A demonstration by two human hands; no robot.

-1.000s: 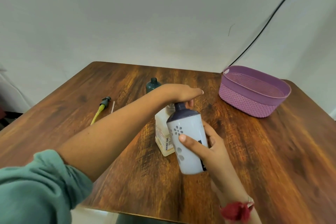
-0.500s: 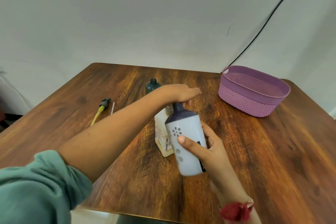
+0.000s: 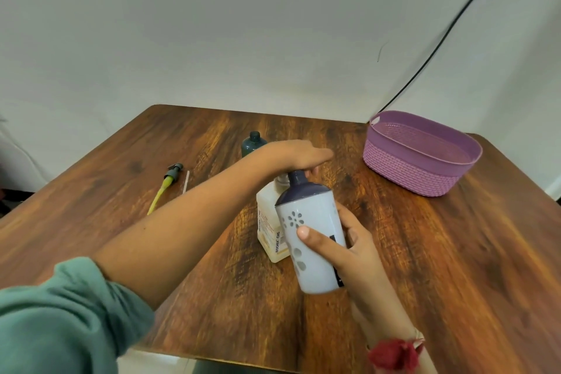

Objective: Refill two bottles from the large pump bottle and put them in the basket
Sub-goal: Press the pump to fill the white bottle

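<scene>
The large pump bottle point(image 3: 268, 231), cream with an orange label, stands mid-table. My left hand point(image 3: 291, 155) lies over its pump head with the fingers stretched flat and the thumb underneath, so the pump head is hidden. My right hand point(image 3: 349, 246) grips a white bottle point(image 3: 309, 240) with grey flower marks and a dark purple shoulder. It is tilted, and its neck sits right under my left hand. A dark teal bottle point(image 3: 253, 143) without a cap stands behind my left wrist. The purple woven basket point(image 3: 409, 173) sits at the back right, with nothing visible inside.
A yellow-tubed pump cap point(image 3: 167, 185) and a thin straw point(image 3: 185, 181) lie on the left of the wooden table point(image 3: 455, 252). A black cable point(image 3: 440, 39) runs down the white wall to the table's far edge. My left forearm crosses the table's middle.
Hardly anything differs. My left hand has sunk slightly on the pump, and the white bottle has drifted a little left under it.
</scene>
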